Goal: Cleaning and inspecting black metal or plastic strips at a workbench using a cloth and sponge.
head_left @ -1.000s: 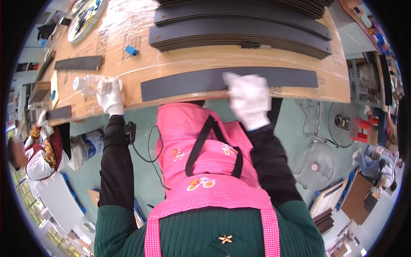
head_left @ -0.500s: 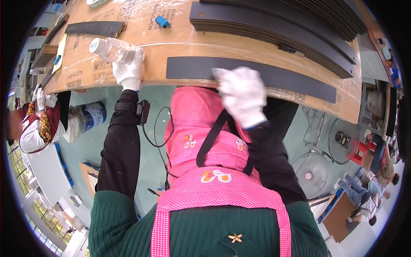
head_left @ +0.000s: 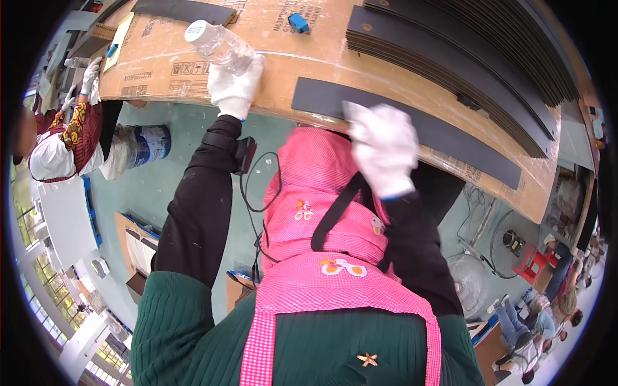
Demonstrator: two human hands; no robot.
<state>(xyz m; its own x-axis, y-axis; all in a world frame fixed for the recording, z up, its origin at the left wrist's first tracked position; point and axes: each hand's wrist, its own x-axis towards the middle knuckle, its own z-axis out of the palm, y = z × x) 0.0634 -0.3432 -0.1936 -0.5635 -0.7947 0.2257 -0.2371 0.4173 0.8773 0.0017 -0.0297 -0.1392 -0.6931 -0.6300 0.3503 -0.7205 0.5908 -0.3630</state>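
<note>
My left hand (head_left: pixel 235 89), in a white glove, is wrapped round a clear plastic bottle (head_left: pixel 222 48) with a white cap. The bottle leans up and left over the cardboard-topped table (head_left: pixel 277 83). A long dark grey board (head_left: pixel 450 136) lies flat along the table's near edge. My right hand (head_left: pixel 386 148), also gloved in white, is closed at that board's near side. From its fingers pokes the corner of a white cloth (head_left: pixel 352 110), most of it hidden in the glove. Motion blurs this hand slightly.
Dark boards (head_left: pixel 450 58) are stacked at the far right. A small blue object (head_left: pixel 298 23) and another dark strip (head_left: pixel 183 9) lie farther back. At the left a person (head_left: pixel 67 141) works nearby. A fan (head_left: pixel 467 283) stands on the floor at the right.
The view has turned, so the table sits tilted in it. The bottle stays in my left hand. My right hand stays closed by the board, its slight shift hard to separate from the camera's.
</note>
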